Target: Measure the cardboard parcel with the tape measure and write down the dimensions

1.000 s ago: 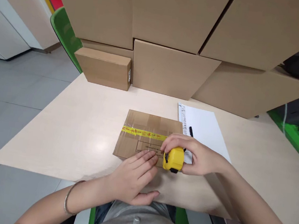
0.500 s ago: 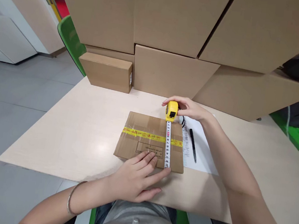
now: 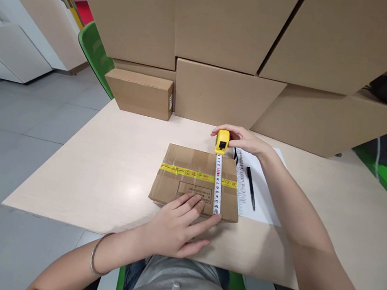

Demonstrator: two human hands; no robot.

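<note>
A small cardboard box with yellow printed tape lies flat on the table in front of me. My right hand grips a yellow tape measure at the box's far edge. Its white blade is drawn out across the top of the box, towards me. My left hand rests with fingers spread on the near part of the box; one fingertip touches the blade's end at the near edge. Right of the box, a black pen lies on a printed sheet of paper.
Large cardboard boxes are stacked along the table's back. A smaller closed carton stands at the back left. Behind it is a green chair. The pale table ends at the left above a grey tiled floor.
The tape measure's case has shifted very slightly, with a little more blade showing. My left hand stays on the box. The whole view has moved slightly.
</note>
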